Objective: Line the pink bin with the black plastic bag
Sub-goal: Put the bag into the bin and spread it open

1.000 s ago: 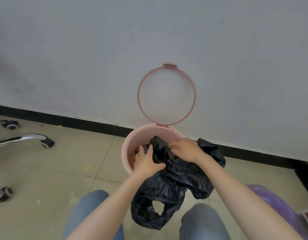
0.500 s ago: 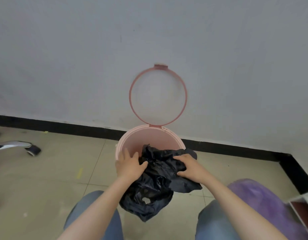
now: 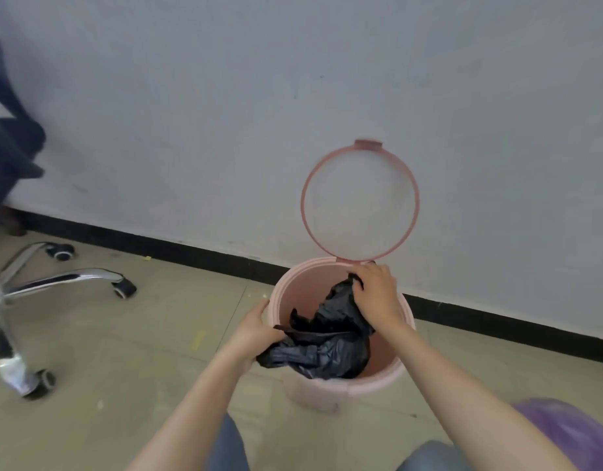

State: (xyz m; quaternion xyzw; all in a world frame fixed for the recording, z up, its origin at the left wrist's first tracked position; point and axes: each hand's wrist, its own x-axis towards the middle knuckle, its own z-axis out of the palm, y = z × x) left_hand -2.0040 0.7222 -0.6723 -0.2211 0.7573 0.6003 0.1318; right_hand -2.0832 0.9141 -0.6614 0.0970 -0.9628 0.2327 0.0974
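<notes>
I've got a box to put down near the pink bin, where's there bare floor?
Bare tile lies left of the pink bin, between it and the chrome chair base, up to the black baseboard. It is crowded at the bin itself: both hands hold the black bag there, knees sit just below, and a purple object fills the right.

The floor (image 3: 130, 351) is covering the lower half of the frame, with beige tiles and thin grey joints between them. A black skirting strip (image 3: 191, 248) is running along its far edge, from the left side down toward the right. The pink bin (image 3: 344, 390) is standing on the tiles at the lower centre, near the skirting. At the left of the frame, the chrome chair base (image 3: 38, 283) is resting on its black wheels. A few small yellowish specks (image 3: 198, 339) are lying on the tiles between the chair base and the bin.
</notes>
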